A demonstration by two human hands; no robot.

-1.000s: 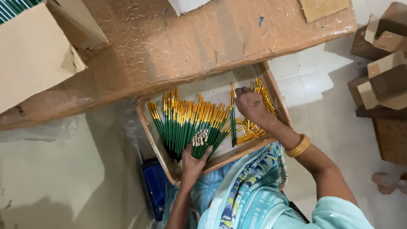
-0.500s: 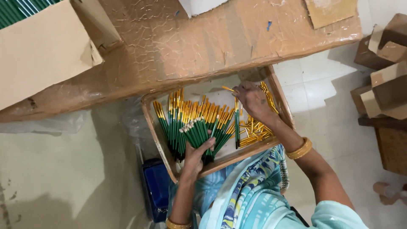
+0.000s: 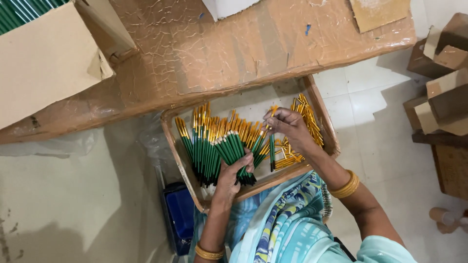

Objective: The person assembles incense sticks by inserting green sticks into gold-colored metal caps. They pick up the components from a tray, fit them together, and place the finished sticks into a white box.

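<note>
A shallow wooden tray (image 3: 325, 127) rests on my lap under the table edge. It holds many green sticks with gold tips (image 3: 202, 146), fanned out at its left half. My left hand (image 3: 233, 173) grips a bunch of these green sticks (image 3: 239, 146) near their lower ends. My right hand (image 3: 286, 127) is over the tray's middle, fingers pinched on one green stick (image 3: 271, 151) with a gold tip. A loose heap of gold caps (image 3: 307, 122) lies in the tray's right part, beside my right hand.
A brown table (image 3: 234, 53) wrapped in crinkled plastic runs across the top. An open cardboard box (image 3: 44, 63) with more green sticks stands at the left. Cardboard pieces (image 3: 443, 92) lie on the tiled floor at right. A blue case (image 3: 178, 214) sits by my left knee.
My right hand has lifted from the gold caps toward the bunch's tips, now pinching one stick. My left hand has taken a firmer grip, holding the bunch slightly higher.
</note>
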